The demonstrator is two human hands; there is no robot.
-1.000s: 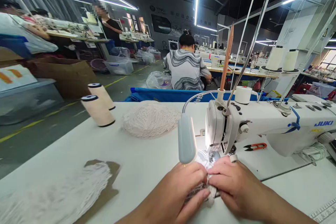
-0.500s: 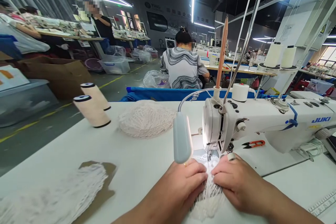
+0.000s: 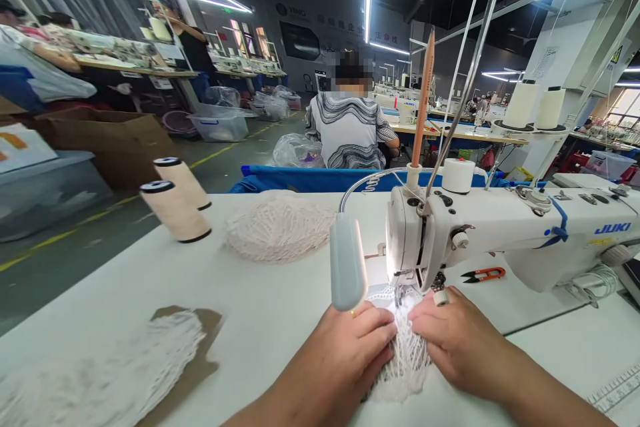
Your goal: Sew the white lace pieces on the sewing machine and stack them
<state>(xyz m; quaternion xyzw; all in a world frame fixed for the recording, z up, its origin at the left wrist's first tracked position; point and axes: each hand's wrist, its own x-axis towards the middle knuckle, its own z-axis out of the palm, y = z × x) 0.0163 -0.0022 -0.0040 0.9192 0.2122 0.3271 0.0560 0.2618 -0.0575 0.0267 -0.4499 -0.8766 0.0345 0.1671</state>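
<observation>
White openwork lace (image 3: pixel 404 363) lies on the sewing machine's bed, its far end beneath the lit presser foot (image 3: pixel 400 295). On its left side my left hand (image 3: pixel 353 347) has its fingers curled together, gripping the edge. My right hand (image 3: pixel 457 340) pinches the opposite side near the foot, and a pale ring-like band sits on one finger. The white sewing machine (image 3: pixel 480 220) stands just beyond both hands. A grey lamp head (image 3: pixel 347 263) hangs above my left hand. Parts of the lace under my fingers are hidden.
Stacked lace pieces lie at the near left (image 3: pixel 115 373), and a lace pile (image 3: pixel 280 227) sits further back. Two thread cones (image 3: pixel 175 210) lie tilted left. Orange-handled thread snips (image 3: pixel 483 275) rest beside the machine; a ruler (image 3: pixel 617 387) lies right. A co-worker (image 3: pixel 350 127) sits ahead.
The lace has moved a little away from me under the foot, and its near end sits further forward. My right hand has shifted slightly right; my left hand has barely moved.
</observation>
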